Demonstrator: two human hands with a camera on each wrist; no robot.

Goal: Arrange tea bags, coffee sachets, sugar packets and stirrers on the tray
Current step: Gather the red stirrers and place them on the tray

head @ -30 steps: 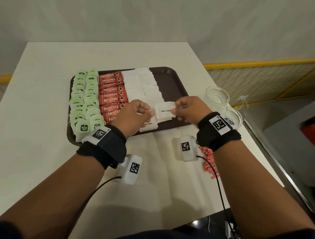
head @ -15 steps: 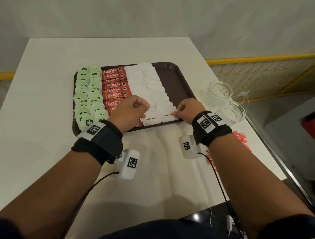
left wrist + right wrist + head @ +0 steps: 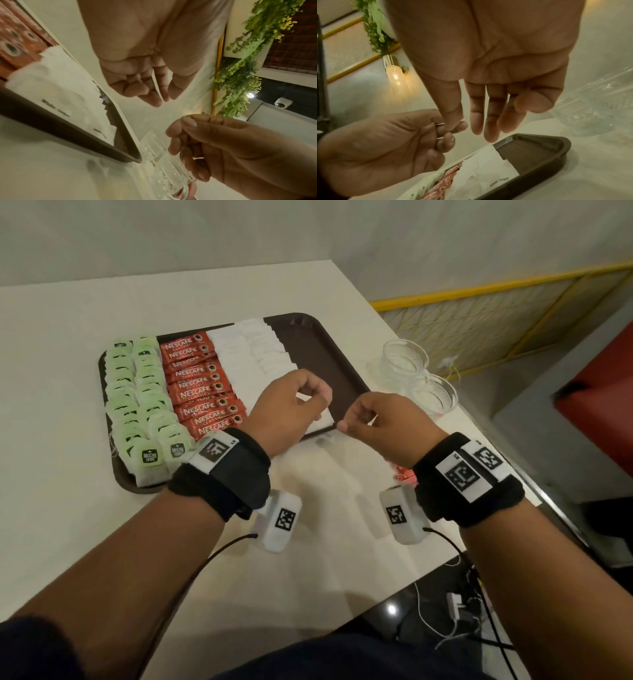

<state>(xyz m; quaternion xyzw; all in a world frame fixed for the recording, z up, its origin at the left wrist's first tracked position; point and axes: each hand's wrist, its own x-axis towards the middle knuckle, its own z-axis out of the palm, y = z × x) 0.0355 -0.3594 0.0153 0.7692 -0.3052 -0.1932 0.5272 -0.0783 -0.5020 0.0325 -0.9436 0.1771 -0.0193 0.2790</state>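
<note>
Nearest, the red stirrers [image 3: 404, 474] lie on the table [image 3: 68, 337], off the tray at about 4 o'clock and mostly hidden behind the right wrist, so I cannot count them.

Just beyond, both hands hover over the near right corner of the tray [image 3: 329, 354]. The left hand [image 3: 291, 412] has loosely curled fingers with the thumb close to the forefinger, and its wrist view shows nothing between them. The right hand [image 3: 383, 426] hangs slack at 3 o'clock of it, fingers half straight, and holds nothing.

On the one tray, from 9 o'clock to 3 o'clock:
- Tea bags [image 3: 137, 392]: two overlapped columns with green tags, too closely lapped to count.
- Coffee sachets [image 3: 198, 381]: one red column, about nine showing.
- Sugar packets [image 3: 253, 361]: two white columns, number unclear. The nearest one lies flat at the near rim.
- A bare brown strip along the right side.

I judge the sugar step to be about finished, with only the stirrers left. The next move would call for the right hand to draw back toward 4 o'clock, gather them and lay them along the bare strip.

Farther off, at 2 o'clock, stand two clear glasses [image 3: 406, 361], one just beside the other.
</note>
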